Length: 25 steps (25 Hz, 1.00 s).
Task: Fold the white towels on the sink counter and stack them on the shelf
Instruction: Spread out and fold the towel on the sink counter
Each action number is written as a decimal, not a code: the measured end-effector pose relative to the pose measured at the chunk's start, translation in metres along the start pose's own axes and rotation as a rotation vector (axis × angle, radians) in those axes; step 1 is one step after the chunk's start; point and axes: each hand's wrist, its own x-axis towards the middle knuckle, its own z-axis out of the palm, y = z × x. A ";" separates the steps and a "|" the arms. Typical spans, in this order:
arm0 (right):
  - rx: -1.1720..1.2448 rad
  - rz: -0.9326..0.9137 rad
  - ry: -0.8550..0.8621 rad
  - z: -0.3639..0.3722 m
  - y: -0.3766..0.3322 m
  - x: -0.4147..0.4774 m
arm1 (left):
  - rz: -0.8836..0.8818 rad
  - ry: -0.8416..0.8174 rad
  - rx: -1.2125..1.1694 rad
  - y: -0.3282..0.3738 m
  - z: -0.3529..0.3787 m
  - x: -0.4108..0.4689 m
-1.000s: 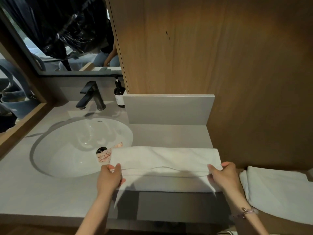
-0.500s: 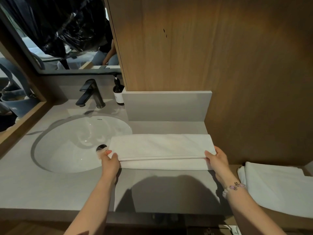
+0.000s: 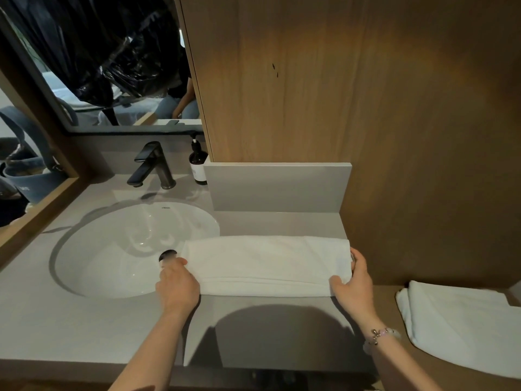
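Observation:
A white towel (image 3: 265, 263) lies folded into a long strip on the grey sink counter (image 3: 84, 328), its left end reaching over the basin rim. My left hand (image 3: 176, 283) grips the towel's left end. My right hand (image 3: 352, 280) grips the right end, thumb on top and fingers curled round the edge. A second white towel (image 3: 462, 325), folded, lies on the lower wooden shelf (image 3: 389, 289) at the right.
The white basin (image 3: 118, 249) with a dark drain sits at the left, a black tap (image 3: 152, 167) and a dark soap bottle (image 3: 198, 165) behind it. A grey backsplash (image 3: 277, 187) and a wooden wall stand behind the towel. A mirror hangs at upper left.
The towel's near half was lifted off the counter edge and folded back over itself. Both hands moved away from me with it, then settled at its ends.

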 end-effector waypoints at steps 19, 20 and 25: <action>-0.358 0.085 0.268 0.021 -0.009 0.014 | 0.496 -0.359 0.425 0.089 0.050 -0.022; -0.570 0.019 0.275 0.028 -0.016 0.018 | 0.479 -0.368 0.423 0.088 0.053 -0.024; -1.000 -0.554 -0.165 0.092 -0.043 0.041 | 0.534 -0.276 0.387 0.081 0.061 -0.025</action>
